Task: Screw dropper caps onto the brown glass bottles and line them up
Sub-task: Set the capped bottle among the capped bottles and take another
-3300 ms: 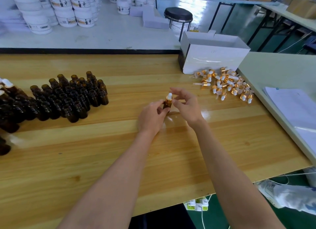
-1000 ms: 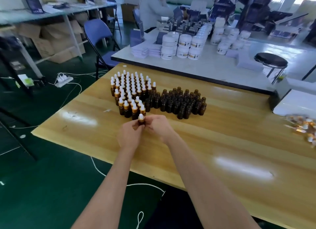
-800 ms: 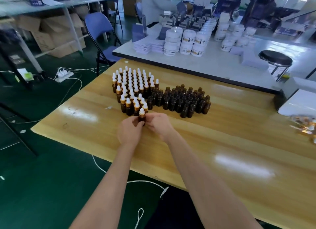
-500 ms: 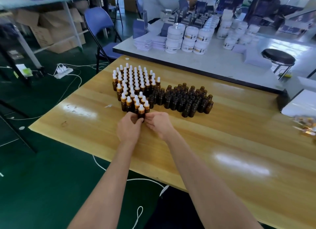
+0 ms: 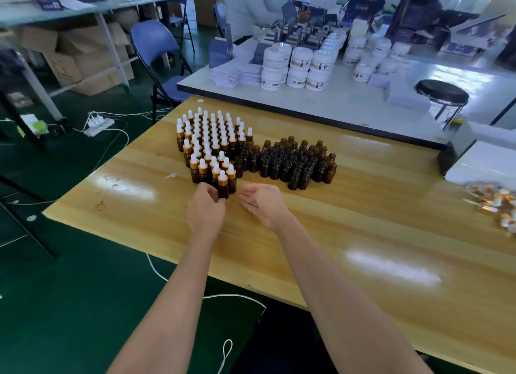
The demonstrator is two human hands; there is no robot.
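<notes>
Place: I'm looking into a small packing workshop.
Table: capped and uncapped brown bottles (image 5: 275,164) are standing massed on my wooden table (image 5: 363,234).
Behind: white jars (image 5: 301,58) are sitting stacked; another person (image 5: 245,8) is sitting there.
Floor: cartons (image 5: 69,66) and a power strip (image 5: 99,123) are lying about.

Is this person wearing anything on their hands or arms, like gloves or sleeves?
No. The left hand and right hand are bare: no gloves, rings, watch or bracelet show. Both forearms are uncovered down to the picture's edge, no sleeve in sight.
</notes>
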